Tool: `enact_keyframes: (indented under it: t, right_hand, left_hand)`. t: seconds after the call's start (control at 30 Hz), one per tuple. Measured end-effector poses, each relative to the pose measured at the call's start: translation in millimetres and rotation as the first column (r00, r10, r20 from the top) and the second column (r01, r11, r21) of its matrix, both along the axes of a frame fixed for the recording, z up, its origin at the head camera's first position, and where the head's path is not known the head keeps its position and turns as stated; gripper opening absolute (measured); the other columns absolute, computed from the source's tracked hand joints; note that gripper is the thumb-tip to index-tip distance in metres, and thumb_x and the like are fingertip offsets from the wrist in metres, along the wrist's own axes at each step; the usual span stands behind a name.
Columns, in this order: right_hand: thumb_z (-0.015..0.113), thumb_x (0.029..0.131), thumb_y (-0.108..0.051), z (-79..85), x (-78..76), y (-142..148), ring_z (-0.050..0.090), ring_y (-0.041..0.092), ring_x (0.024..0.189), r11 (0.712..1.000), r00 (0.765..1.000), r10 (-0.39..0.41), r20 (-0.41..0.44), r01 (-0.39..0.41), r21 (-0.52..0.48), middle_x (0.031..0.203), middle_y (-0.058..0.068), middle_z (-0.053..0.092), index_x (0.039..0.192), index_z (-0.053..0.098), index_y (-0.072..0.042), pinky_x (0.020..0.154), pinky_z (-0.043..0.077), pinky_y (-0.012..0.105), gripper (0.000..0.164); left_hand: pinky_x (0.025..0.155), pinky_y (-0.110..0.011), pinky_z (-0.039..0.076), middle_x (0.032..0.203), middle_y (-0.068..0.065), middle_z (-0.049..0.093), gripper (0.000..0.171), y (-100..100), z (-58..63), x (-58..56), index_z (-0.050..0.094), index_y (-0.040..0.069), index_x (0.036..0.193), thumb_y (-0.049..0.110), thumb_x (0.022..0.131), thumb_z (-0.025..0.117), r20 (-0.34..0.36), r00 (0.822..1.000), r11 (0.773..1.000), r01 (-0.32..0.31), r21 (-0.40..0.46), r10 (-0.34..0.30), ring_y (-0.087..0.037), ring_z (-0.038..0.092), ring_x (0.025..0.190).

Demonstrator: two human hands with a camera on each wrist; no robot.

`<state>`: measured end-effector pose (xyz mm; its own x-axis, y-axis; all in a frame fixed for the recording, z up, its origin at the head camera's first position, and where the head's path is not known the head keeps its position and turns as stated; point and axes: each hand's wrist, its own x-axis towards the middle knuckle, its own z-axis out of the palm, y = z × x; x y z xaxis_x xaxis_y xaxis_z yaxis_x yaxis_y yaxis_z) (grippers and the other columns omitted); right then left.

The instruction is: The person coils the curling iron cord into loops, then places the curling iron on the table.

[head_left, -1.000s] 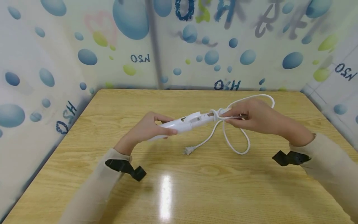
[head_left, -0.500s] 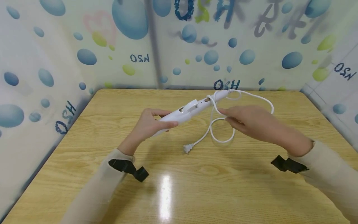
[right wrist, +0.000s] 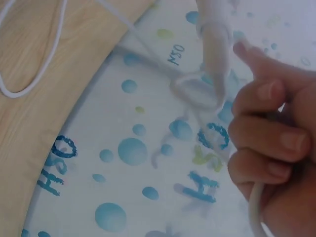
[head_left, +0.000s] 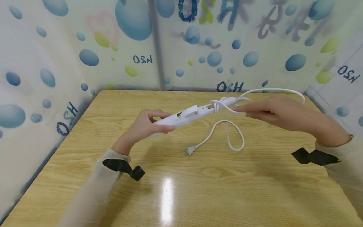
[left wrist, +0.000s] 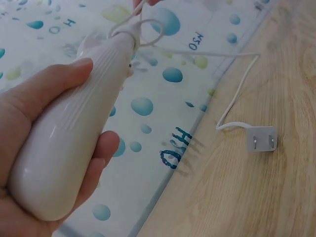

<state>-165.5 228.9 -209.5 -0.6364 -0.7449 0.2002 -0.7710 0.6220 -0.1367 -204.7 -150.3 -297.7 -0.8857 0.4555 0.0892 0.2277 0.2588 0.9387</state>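
My left hand grips the thick end of a white wand-shaped electric appliance, thumb on top and fingers below. The appliance tilts up to the right above the table, with a raised lever on its side and a brownish slot. White power cord is looped round its thinner end. My right hand holds a length of the cord, fingers curled round it in the right wrist view, where the cord comes out below the little finger. The two-pin plug hangs or lies left of a cord loop.
A wood-grain table lies under both hands. Behind it and at both sides stand walls covered in blue and green dots and lettering. Part of the cord arcs out past the table's far edge at the right.
My right hand went from the wrapped end of the appliance, then out to the right, drawing cord into a wider arc. The wraps round the appliance loosened. The appliance's thin end rose, then dipped slightly.
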Motion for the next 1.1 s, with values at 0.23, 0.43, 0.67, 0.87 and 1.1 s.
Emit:
enact_keyframes:
  t: [0.23, 0.43, 0.67, 0.87, 1.1]
  right_hand:
    - [0.054, 0.092, -0.007, 2.5, 9.3, 9.3, 0.028, -0.004, 0.047, 0.997, 0.987, 0.069, 0.146, -0.061, -0.057, 0.067, -0.019, 0.046, 0.132, 0.052, -0.024, 0.049, 0.033, 0.017, 0.043]
    - [0.054, 0.093, -0.011, -5.8, 19.9, -7.1, 0.022, -0.005, 0.048, 0.995, 0.988, 0.045, 0.145, -0.031, -0.094, 0.059, -0.021, 0.032, 0.130, 0.054, -0.019, 0.049, 0.032, 0.017, 0.038]
    - [0.046, 0.097, -0.015, -21.4, 19.3, -26.7, 0.026, -0.001, 0.045, 0.985, 0.958, 0.013, 0.287, 0.037, -0.170, 0.059, -0.013, 0.034, 0.137, 0.045, -0.015, 0.045, 0.034, 0.021, 0.040]
    - [0.035, 0.100, -0.005, -40.5, 11.1, -24.2, 0.042, 0.016, 0.047, 0.930, 0.859, 0.145, 0.490, 0.051, -0.364, 0.069, 0.005, 0.048, 0.147, 0.021, -0.015, 0.043, 0.041, 0.027, 0.051]
    - [0.033, 0.098, 0.001, -67.7, 11.1, -37.9, 0.043, 0.014, 0.047, 0.880, 0.846, 0.244, 0.475, 0.013, -0.475, 0.070, 0.005, 0.051, 0.148, 0.017, -0.012, 0.042, 0.042, 0.027, 0.054]
  left_hand:
    - [0.061, -0.032, 0.053, 0.097, -0.013, 0.062, 0.042, -2.4, 1.8, 0.9, 0.067, 0.003, 0.112, 0.008, 0.072, 0.078, -0.034, 0.994, 0.994, 0.104, 0.041, -0.102, -0.026, 0.061, 0.069]
    - [0.061, -0.034, 0.054, 0.100, -0.010, 0.063, 0.043, 5.4, 3.6, 4.7, 0.068, 0.009, 0.111, 0.018, 0.071, 0.080, -0.008, 1.000, 1.000, 0.007, -0.009, -0.007, -0.028, 0.063, 0.069]
    - [0.059, -0.033, 0.053, 0.100, -0.005, 0.065, 0.045, 14.7, 4.0, 5.6, 0.071, 0.014, 0.106, 0.028, 0.066, 0.083, -0.052, 0.987, 0.987, -0.157, -0.031, 0.155, -0.022, 0.061, 0.074]
    - [0.061, -0.033, 0.054, 0.106, -0.006, 0.064, 0.047, 13.5, 3.5, 3.0, 0.069, 0.011, 0.110, 0.024, 0.067, 0.083, 0.003, 0.971, 0.970, -0.239, 0.056, 0.239, -0.022, 0.064, 0.071]
    - [0.061, -0.033, 0.054, 0.108, -0.005, 0.064, 0.046, 13.7, -1.4, 4.4, 0.070, 0.010, 0.108, 0.023, 0.066, 0.083, 0.046, 0.962, 0.959, -0.273, 0.079, 0.270, -0.022, 0.065, 0.072]
